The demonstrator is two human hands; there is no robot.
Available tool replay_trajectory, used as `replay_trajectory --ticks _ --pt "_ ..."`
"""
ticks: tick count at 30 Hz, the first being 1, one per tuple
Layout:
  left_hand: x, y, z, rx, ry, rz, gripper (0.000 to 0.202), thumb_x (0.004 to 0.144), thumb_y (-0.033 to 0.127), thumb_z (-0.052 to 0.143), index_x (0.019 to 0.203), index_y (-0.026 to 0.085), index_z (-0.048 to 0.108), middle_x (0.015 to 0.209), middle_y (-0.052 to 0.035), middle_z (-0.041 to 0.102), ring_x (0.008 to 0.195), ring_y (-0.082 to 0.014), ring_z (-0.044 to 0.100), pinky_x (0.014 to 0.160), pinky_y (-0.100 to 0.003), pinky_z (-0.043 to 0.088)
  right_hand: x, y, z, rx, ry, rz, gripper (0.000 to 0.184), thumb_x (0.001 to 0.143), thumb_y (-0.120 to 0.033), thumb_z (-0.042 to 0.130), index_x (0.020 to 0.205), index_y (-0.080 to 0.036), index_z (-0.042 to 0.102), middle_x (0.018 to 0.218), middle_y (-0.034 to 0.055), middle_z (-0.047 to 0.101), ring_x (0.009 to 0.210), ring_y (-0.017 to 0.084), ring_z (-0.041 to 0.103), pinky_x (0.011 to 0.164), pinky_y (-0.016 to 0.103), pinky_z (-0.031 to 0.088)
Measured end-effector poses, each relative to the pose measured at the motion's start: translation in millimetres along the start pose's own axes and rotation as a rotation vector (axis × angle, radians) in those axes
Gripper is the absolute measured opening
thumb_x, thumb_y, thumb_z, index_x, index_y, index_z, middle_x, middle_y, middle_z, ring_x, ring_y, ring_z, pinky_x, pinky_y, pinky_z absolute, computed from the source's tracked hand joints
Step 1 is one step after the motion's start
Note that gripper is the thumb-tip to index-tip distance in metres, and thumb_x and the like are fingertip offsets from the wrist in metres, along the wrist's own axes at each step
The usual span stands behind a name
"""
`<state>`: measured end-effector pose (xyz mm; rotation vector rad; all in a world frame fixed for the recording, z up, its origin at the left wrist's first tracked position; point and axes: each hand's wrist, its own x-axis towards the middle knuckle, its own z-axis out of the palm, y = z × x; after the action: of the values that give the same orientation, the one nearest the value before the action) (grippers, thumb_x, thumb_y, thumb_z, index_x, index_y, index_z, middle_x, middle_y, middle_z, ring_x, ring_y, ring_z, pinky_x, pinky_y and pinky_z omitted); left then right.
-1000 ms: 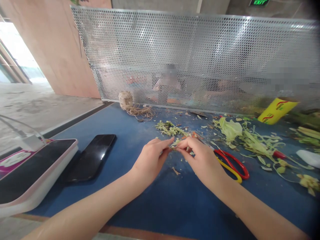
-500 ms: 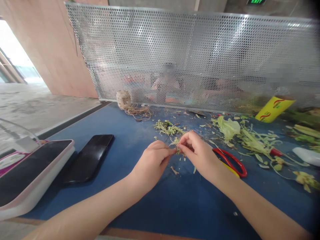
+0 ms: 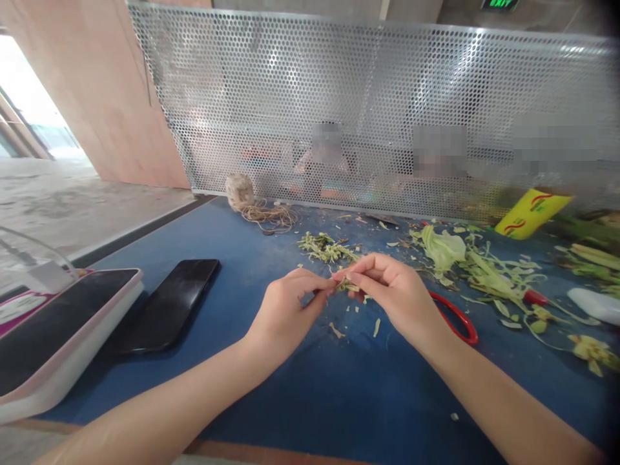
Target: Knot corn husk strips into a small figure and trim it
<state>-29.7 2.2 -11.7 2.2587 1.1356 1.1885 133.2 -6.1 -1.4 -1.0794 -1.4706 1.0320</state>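
My left hand (image 3: 290,307) and my right hand (image 3: 387,287) meet over the middle of the blue table (image 3: 310,400), fingertips pinched close together. Between them is a small pale-green plant piece (image 3: 345,284), thin and stringy, mostly covered by the fingers. Just beyond the hands lies a small heap of shredded green plant bits (image 3: 324,247). Loose scraps (image 3: 376,327) are scattered under and beside the fingers. Partly behind my right forearm, a red handle loop (image 3: 460,323) rests on the table; the rest of that tool is hidden.
At left are a black phone (image 3: 169,307) and a white-cased device (image 3: 62,342) with a cable. A twine ball (image 3: 239,192) with loose twine stands at the back. Leafy scraps (image 3: 494,274), a yellow tube (image 3: 533,213) and a white object (image 3: 593,302) lie right. A perforated metal screen (image 3: 300,84) borders the back; people sit behind it.
Both hands have shifted slightly, with my left fingers now more extended toward the right and my right hand a little farther right. More of the plant piece shows between the fingertips.
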Motion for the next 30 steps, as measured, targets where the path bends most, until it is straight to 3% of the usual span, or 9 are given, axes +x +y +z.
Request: replay_trajectory --ticks 8,13,19,22,25,30 --pt "-4.0 0.6 3.4 -0.068 0.055 0.126 0.013 0.076 0.009 0.054 0.077 0.016 0.065 0.072 -0.0029 0.063 0.070 -0.0125 0.059 0.065 -0.022 0.047 1.1 1.8 -0.8 0.281 0.056 0.152 0.012 0.070 -0.027 0.065 0.072 -0.017 0.058 0.071 0.0030 0.069 0.046 0.007 0.054 0.047 0.020 0.044" --pt "-4.5 -1.1 3.9 -0.091 0.093 0.218 0.012 0.077 0.008 0.054 0.079 0.015 0.063 0.072 -0.0022 0.061 0.070 -0.0106 0.056 0.064 -0.021 0.046 -1.5 1.2 0.3 0.464 0.069 0.213 0.012 0.067 -0.027 0.068 0.075 -0.018 0.065 0.076 0.0032 0.069 0.045 0.006 0.052 0.043 0.020 0.043" --pt "-4.7 0.3 3.6 -0.109 0.084 0.272 0.015 0.078 0.008 0.053 0.083 0.017 0.063 0.076 -0.0032 0.061 0.074 -0.0120 0.057 0.068 -0.023 0.046 -0.2 3.4 -0.4 0.370 0.075 0.143 0.012 0.068 -0.028 0.067 0.077 -0.022 0.070 0.070 0.0024 0.069 0.048 0.007 0.051 0.046 0.021 0.044" --pt "-3.8 1.5 4.4 -0.129 0.054 0.197 0.012 0.078 0.010 0.054 0.077 0.016 0.064 0.074 -0.0034 0.062 0.072 -0.0121 0.058 0.066 -0.022 0.046 -0.5 2.3 -1.8 0.096 0.090 0.010 0.014 0.070 -0.030 0.065 0.081 -0.026 0.071 0.071 0.0019 0.069 0.054 0.011 0.055 0.049 0.024 0.045" --pt "-2.8 0.8 4.8 -0.160 0.069 0.048 0.011 0.077 0.013 0.055 0.075 0.017 0.064 0.074 -0.0022 0.065 0.070 -0.0123 0.060 0.064 -0.022 0.047 -2.1 -1.7 -2.5 -0.121 0.019 -0.093 0.020 0.076 -0.030 0.057 0.093 -0.027 0.068 0.083 0.0019 0.070 0.052 0.010 0.054 0.053 0.027 0.048" --pt "-2.0 -2.3 3.9 -0.241 0.113 -0.112 0.009 0.075 0.016 0.057 0.075 0.018 0.066 0.077 -0.0014 0.069 0.071 -0.0143 0.062 0.064 -0.023 0.047 -3.5 -5.3 -2.1 -0.105 -0.067 -0.131 0.028 0.077 -0.024 0.055 0.104 -0.027 0.063 0.095 0.0014 0.067 0.059 0.010 0.057 0.059 0.027 0.051"
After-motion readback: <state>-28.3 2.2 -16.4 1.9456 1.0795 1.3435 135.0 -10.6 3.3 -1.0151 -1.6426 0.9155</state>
